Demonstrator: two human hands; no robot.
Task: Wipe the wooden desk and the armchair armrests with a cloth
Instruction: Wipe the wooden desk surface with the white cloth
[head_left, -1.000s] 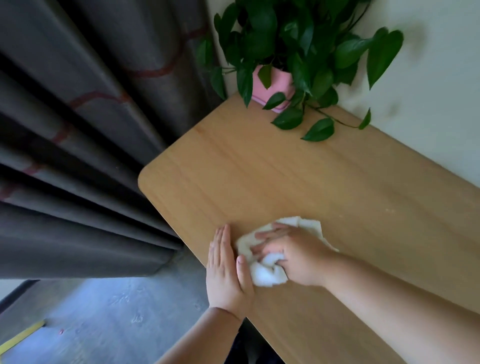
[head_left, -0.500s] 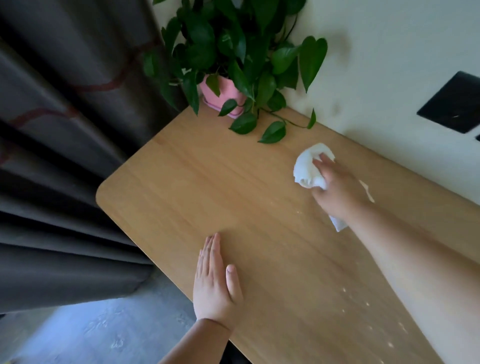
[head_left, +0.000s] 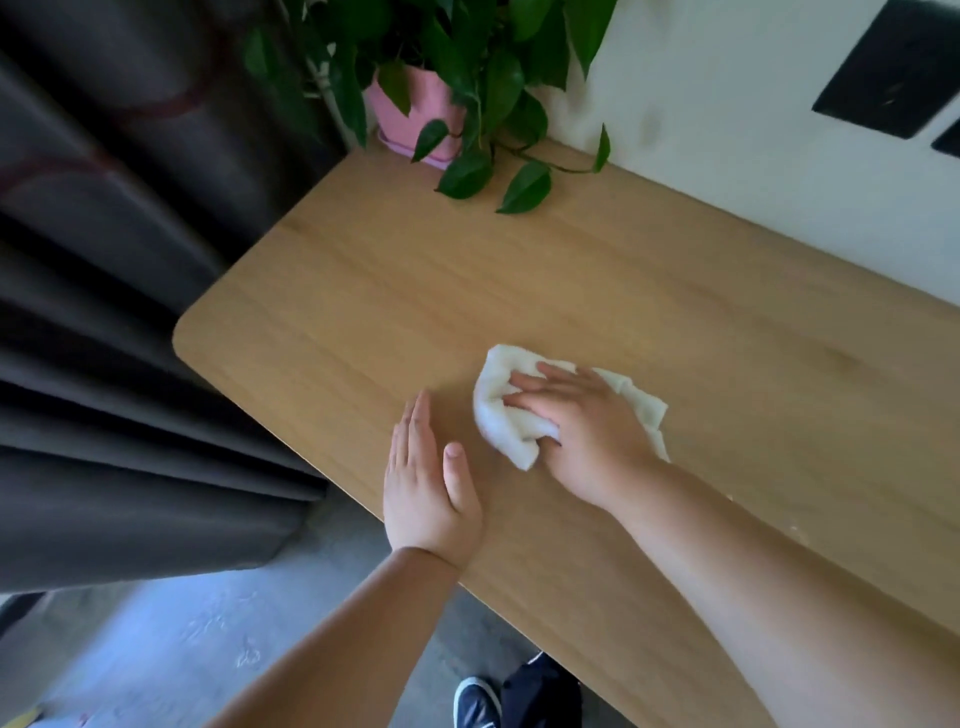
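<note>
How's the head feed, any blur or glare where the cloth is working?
Head view: cloth, right hand and left hand fairly sharp; plant and curtain smeared by motion; desk evenly lit, no glare, only soft shadows by the hands.

On my feed this reads as a room in a home or a lodging, a bedroom or study corner rather than a workplace. I see a pale wooden desk (head_left: 519, 291) with rounded corners set against a plain cream wall (head_left: 727, 130). Heavy dark grey curtains (head_left: 104, 312) hang in deep folds down to the floor just beside its end. A leafy trailing plant (head_left: 498, 88) in a pink pot (head_left: 400, 111) stands at the desk's far corner. Two dark square plates (head_left: 893, 67) sit on the wall; I cannot tell what they are. The floor (head_left: 182, 639) is bare grey, like concrete. The right hand (head_left: 587, 426) grips a white cloth (head_left: 501, 410) on the desktop, a household sight.
</note>
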